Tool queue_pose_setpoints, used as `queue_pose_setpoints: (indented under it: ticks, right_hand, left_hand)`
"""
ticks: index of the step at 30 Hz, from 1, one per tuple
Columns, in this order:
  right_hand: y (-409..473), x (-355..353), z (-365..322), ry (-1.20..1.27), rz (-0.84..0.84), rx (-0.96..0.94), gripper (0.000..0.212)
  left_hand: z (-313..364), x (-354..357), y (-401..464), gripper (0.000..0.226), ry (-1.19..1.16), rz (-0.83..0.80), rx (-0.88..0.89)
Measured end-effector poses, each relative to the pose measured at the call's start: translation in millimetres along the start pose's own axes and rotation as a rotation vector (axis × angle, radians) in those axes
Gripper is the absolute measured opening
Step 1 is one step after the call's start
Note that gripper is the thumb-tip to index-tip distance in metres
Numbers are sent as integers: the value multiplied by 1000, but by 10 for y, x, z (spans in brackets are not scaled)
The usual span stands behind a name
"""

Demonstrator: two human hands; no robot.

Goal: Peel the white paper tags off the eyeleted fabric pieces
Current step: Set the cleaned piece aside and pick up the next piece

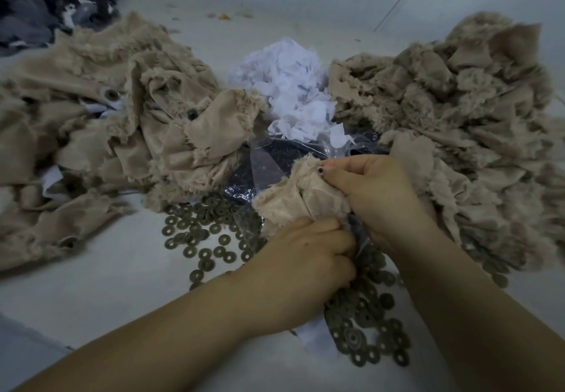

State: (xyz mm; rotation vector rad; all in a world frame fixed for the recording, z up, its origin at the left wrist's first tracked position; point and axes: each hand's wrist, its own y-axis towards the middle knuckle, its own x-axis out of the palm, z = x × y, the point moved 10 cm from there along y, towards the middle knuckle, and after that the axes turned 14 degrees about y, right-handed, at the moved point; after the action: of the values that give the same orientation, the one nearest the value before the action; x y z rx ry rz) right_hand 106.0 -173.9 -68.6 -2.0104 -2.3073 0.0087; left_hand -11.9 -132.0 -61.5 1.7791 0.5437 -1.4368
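A beige frayed fabric piece (293, 199) is held between both hands at the centre of the view. My right hand (373, 196) grips its upper right part, thumb and fingers curled over the cloth. My left hand (299, 266) grips its lower edge from below. No tag shows on this piece; its underside is hidden. A heap of peeled white paper tags (293, 92) lies behind the hands. A pile of beige eyeleted fabric pieces (116, 129) with white tags peeking out lies at the left. Another beige fabric pile (458, 110) lies at the right.
Several dark metal washers (201, 239) are scattered on the white table (101, 284) under and beside my hands. A clear plastic bag (266, 165) with dark contents lies beneath the held piece. Dark grey fabric (46, 6) is heaped at the far left corner.
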Motion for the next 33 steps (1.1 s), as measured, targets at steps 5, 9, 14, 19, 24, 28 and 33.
queue_pose_setpoints:
  ticks: [5,9,14,19,24,28,33]
  right_hand:
    - [-31,24,-33,-55,-11,-27,7]
    - [-36,29,-17,-56,-18,-21,8]
    - [-39,27,2,-29,-19,-1,9]
    - [-33,25,-9,-36,-12,-9,13]
    - [-51,26,-40,-58,-17,-18,10]
    - [-71,27,-102,-74,-26,-38,14]
    - [-130,99,-196,-183,-52,-138,5]
  left_hand:
    - [-19,80,-15,24,69,-88,-5]
    - [31,57,44,22,101,-79,16]
    - [11,55,67,34,112,-62,5]
    - [20,20,25,35,130,-45,24]
    - [39,-177,-8,22,72,92,10]
    - [-239,-427,-52,10,-411,223,-157]
    - [-1046,-417,-258,11,-888,517,-695]
